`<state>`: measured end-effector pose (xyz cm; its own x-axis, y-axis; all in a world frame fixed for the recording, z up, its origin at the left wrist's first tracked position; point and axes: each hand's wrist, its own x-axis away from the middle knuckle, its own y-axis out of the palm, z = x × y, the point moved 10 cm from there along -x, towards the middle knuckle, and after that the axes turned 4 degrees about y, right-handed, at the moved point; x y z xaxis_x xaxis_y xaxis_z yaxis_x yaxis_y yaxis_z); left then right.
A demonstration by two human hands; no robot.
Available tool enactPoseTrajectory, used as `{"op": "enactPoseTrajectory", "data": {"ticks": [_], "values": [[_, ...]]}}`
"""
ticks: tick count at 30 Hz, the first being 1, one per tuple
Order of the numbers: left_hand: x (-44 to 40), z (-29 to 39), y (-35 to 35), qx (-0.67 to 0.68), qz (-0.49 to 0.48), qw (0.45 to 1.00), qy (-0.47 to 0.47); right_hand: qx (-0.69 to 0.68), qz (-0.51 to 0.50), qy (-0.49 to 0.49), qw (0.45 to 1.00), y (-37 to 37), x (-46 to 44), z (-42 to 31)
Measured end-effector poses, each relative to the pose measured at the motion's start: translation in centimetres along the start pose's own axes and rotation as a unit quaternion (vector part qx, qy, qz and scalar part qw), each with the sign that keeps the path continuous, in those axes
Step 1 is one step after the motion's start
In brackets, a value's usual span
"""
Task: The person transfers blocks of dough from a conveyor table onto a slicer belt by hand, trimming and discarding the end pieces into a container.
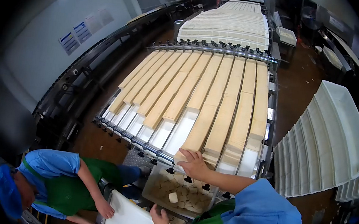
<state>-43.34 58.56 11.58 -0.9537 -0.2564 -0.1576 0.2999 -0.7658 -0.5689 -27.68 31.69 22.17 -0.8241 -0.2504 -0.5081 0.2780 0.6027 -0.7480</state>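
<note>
My right hand covers a bar at its near end, grip unclear; left hand loosely parted. Likely soft: I'd cradle its sides.

Looks like a food factory: fitted with a long conveyor bearing rows of pale blocks, stacked at one side with white crates, hung with wall notices, and staffed by a co-worker in a blue cap and green apron.

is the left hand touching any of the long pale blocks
No, the left hand is apart from the long pale blocks, and only the right hand rests on one's end.
</note>
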Motion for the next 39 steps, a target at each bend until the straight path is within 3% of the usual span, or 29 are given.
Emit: {"op": "enactPoseTrajectory", "data": {"ticks": [2,4,5,7,8,10,11,13,15,17,19,21,23,25,26,30,35,37,39], "values": [[3.1,0.1,-3.1,-0.062,0.025,0.998,0.001,-0.009,0.003,0.006,1.0,0.2,0.1,0.1],[7.2,-2.0,-6.3,0.109,0.093,0.979,-0.148,-0.018,-0.002,0.014,1.0,0.6,0.3,0.4],[8.8,-5.6,-8.0,-0.022,0.108,0.99,-0.084,-0.022,-0.006,0.004,1.0,0.7,0.4,0.3],[12.9,-19.7,-10.1,-0.25,0.046,0.955,-0.152,0.008,-0.006,0.016,1.0,0.7,0.4,0.2],[13.9,-18.1,-11.6,-0.25,0.064,0.951,-0.167,0.002,-0.005,0.015,1.0,0.4,0.3,0.0],[15.6,-14.0,-9.1,-0.233,-0.263,0.878,-0.325,0.009,-0.004,0.014,1.0,0.4,0.2,-0.1],[16.0,-12.7,-9.2,-0.224,-0.241,0.879,-0.346,0.023,-0.003,0.014,1.0,0.7,0.3,0.0],[16.0,-9.3,-11.5,-0.232,0.001,0.916,-0.328,0.014,0.012,0.01,1.0,-0.2,0.1,-0.7],[14.7,-7.7,-9.7,-0.195,0.017,0.959,-0.206,0.025,0.031,-0.005,0.999,-0.6,-0.1,-1.3],[13.4,-6.4,-7.6,-0.113,0.004,0.981,-0.156,0.032,0.034,0.002,0.999,-0.5,-0.2,-1.1],[12.7,-5.5,-5.5,-0.105,-0.037,0.98,-0.167,0.024,0.038,0.0,0.999,-0.7,-0.2,-1.3],[11.4,-1.7,-5.1,-0.132,-0.042,0.985,-0.099,0.029,0.031,-0.012,0.999,-0.1,-0.1,-1.1],[11.0,-2.4,-3.9,-0.119,-0.041,0.988,-0.088,0.04,0.029,-0.014,0.999,0.2,0.1,-0.9],[10.4,-1.5,-2.0,-0.066,-0.096,0.993,-0.024,0.062,0.026,0.003,0.998,0.5,0.1,-0.6],[10.2,-0.4,-2.2,-0.027,-0.061,0.998,0.022,0.078,0.04,-0.013,0.996,0.4,0.2,-0.8],[10.1,1.4,-3.3,0.014,-0.056,0.998,0.04,0.148,0.042,-0.044,0.987,0.7,0.0,-1.8],[11.5,0.0,-6.1,0.108,-0.034,0.992,-0.059,0.175,-0.03,-0.081,0.981,1.1,-2.2,-3.9],[12.0,-0.6,-7.4,0.117,0.004,0.991,-0.07,0.166,-0.094,-0.098,0.977,2.3,-2.4,-3.4],[12.3,0.0,-9.7,0.064,0.078,0.995,-0.014,0.135,-0.073,-0.113,0.982,2.2,-2.5,-3.2]]}}
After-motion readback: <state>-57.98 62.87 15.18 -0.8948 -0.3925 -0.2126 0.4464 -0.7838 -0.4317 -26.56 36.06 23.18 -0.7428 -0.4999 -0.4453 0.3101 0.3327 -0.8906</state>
